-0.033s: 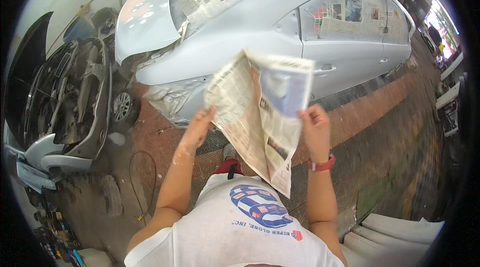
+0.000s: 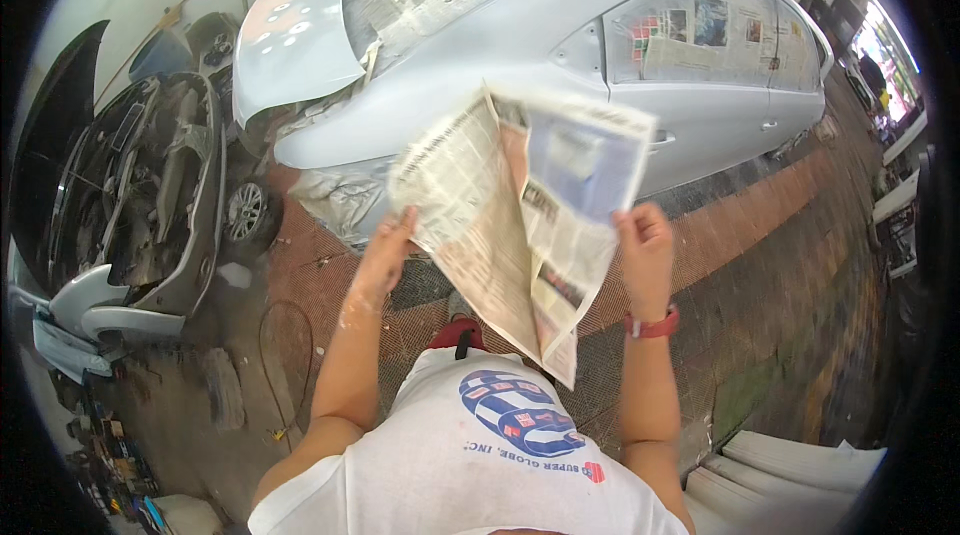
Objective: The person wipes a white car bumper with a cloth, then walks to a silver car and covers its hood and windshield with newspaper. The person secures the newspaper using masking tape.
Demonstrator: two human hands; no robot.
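Head view: left hand (image 2: 386, 250) pinches newspaper (image 2: 500, 220) by its left edge, fingers closed on it; right hand (image 2: 646, 238), red wristband (image 2: 652, 323), pinches right edge, fingers curled. Newspaper partly unfolded between hands, before pale grey car (image 2: 470, 70) with paper-covered side windows (image 2: 705, 30).

Spoked wheel (image 2: 248, 212) — beside an opened car (image 2: 150, 200)

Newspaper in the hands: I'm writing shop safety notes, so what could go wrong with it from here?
The newspaper is held only near its side edges by the left hand and right hand, so it might tear or slip there. Its loose lower corner could fold over. It might also brush the grey car beyond, though the gap is hard to judge.
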